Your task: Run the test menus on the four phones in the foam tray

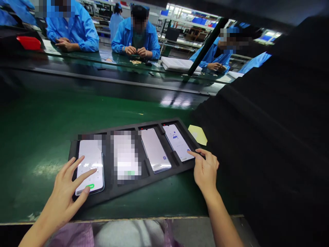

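Note:
A black foam tray (151, 179) lies at an angle on the green bench, with several smartphones in its slots. My left hand (67, 188) is spread over the leftmost smartphone (87, 154), whose lit screen shows a keypad and a green button. At the tray's right end, the index finger of my right hand (207, 169) reaches to the lower corner of the rightmost smartphone (177, 142); the other fingers are loosely bent and hold nothing. Between them lie a smartphone with a pale screen (155, 149) and one blurred by pixelation (126, 156).
A yellow paper (197, 134) sits beyond the tray's right corner. Black cloth (269, 137) hangs along the right. Across a dark ledge (102, 77), people in blue coats (136, 31) work at another bench with a white stack (181, 64) and a red bin (28, 43).

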The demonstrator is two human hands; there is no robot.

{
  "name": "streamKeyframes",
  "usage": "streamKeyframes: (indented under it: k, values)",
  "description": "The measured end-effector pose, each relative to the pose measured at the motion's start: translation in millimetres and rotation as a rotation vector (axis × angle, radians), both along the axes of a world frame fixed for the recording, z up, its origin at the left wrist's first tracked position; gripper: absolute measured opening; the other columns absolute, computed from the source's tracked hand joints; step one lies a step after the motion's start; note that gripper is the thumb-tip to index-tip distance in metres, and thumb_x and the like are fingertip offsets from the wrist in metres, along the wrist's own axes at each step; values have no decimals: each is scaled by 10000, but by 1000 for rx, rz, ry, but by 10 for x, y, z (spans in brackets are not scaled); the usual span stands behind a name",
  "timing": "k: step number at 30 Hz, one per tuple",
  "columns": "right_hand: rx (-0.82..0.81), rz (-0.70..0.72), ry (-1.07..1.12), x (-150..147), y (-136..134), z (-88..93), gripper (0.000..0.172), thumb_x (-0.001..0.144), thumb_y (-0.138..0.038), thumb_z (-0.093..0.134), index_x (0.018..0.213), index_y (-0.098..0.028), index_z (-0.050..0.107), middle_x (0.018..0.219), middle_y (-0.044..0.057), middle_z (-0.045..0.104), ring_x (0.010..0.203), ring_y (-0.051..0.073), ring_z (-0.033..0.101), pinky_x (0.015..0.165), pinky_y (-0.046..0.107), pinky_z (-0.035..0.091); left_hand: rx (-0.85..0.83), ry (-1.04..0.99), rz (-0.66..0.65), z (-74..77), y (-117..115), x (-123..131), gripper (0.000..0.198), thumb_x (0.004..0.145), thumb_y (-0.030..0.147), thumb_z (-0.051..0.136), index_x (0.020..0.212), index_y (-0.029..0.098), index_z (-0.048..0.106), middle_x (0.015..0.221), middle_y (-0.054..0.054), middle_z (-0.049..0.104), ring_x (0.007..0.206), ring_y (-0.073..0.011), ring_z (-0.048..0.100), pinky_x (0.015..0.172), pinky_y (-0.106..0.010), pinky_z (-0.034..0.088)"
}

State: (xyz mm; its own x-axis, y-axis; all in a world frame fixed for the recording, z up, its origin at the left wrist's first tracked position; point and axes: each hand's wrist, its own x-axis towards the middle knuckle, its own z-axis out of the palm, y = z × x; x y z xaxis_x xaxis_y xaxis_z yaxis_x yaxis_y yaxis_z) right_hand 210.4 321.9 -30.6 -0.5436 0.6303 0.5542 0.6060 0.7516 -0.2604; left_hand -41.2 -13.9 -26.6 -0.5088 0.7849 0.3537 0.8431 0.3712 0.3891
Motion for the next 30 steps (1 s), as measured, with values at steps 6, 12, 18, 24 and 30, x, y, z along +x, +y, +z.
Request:
streamKeyframes:
  k: [6, 12, 18, 24, 30]
  values:
    - [62, 296, -21, -274, -368, 78, 400, 913, -204, 264, 966, -180, 660, 956, 86, 527, 900, 222, 475, 865, 441, 338, -23, 91, -40, -31, -16, -53, 367, 831, 312, 428, 1178, 323, 546, 1439, -47, 295, 1311, -338, 255, 1004, -564, 300]
    - [49, 677, -34, -648, -803, 176, 362, 895, -160, 275, 1044, -191, 602, 913, 62, 514, 883, 183, 500, 942, 437, 297, 178, 144, 66, -19, -70, 34, 306, 859, 240, 366, 1011, 249, 632, 1278, -74, 493, 1225, -275, 390, 955, -476, 353]
    - [-29, 908, -26, -1014, -1177, 225, 362, 889, -151, 290, 1053, -216, 606, 886, 50, 545, 857, 171, 497, 954, 418, 287, 230, 355, 142, -99, -232, 127, 352, 880, 329, 320, 967, 254, 653, 1074, -72, 631, 1084, -259, 497, 845, -438, 383]
    - [33, 1045, -118, -1290, -1415, 295, 355, 909, -194, 282, 1050, -182, 608, 893, 64, 554, 866, 180, 492, 971, 415, 246, 146, 404, 137, -57, -218, 146, 375, 876, 327, 306, 897, 230, 667, 1089, -87, 627, 1093, -271, 473, 840, -430, 349]
    - [53, 1041, -208, -1464, -1531, 280, 359, 931, -251, 278, 980, -218, 633, 937, 71, 569, 892, 197, 487, 979, 426, 226, 155, 361, 151, -91, -217, 153, 431, 890, 372, 255, 1033, 211, 629, 1140, -115, 585, 1113, -274, 454, 858, -437, 335]
